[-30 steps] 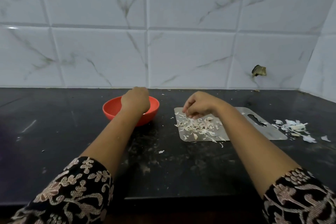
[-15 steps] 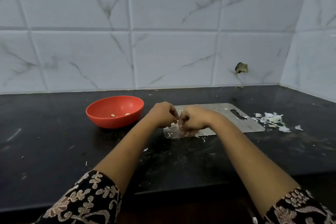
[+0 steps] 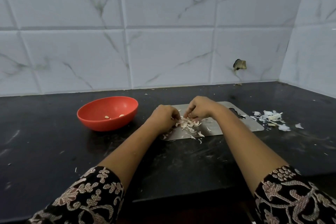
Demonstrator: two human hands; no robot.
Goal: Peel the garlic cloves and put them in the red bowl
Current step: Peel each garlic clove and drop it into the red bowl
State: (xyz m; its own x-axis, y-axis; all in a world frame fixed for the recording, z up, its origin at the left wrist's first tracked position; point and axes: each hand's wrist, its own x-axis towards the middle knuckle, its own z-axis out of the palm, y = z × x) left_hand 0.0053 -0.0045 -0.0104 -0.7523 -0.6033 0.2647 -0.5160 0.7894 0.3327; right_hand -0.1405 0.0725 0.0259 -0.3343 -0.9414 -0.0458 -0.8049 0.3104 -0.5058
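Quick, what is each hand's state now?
Left hand: fingers curled at the garlic pile; grip cannot be told.
Right hand: fingers curled in that pile; grip cannot be told.

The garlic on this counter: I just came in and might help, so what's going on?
A person is peeling garlic. The left hand and right hand both work with curled fingers in a pile of garlic skins on the steel board; what they hold is hidden. Two peeled cloves lie in the red bowl.
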